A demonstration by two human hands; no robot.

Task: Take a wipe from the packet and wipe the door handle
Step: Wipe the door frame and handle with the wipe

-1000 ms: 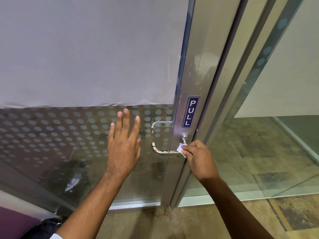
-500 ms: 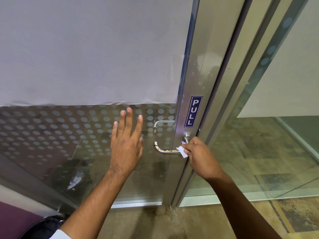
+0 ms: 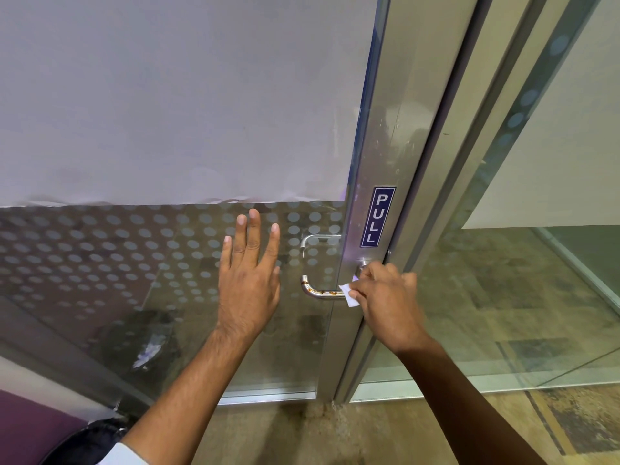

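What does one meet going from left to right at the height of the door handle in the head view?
dotted glass → left hand, open and flat → door handle → wipe → right hand pinching the wipe → metal frame → clear glass panel

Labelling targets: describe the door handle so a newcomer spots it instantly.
Start at the aluminium door stile with the blue PULL sticker. Just below it, the door handle is a chrome lever reaching left over the dotted glass, with brownish spots and the right hand holding a white wipe against it.
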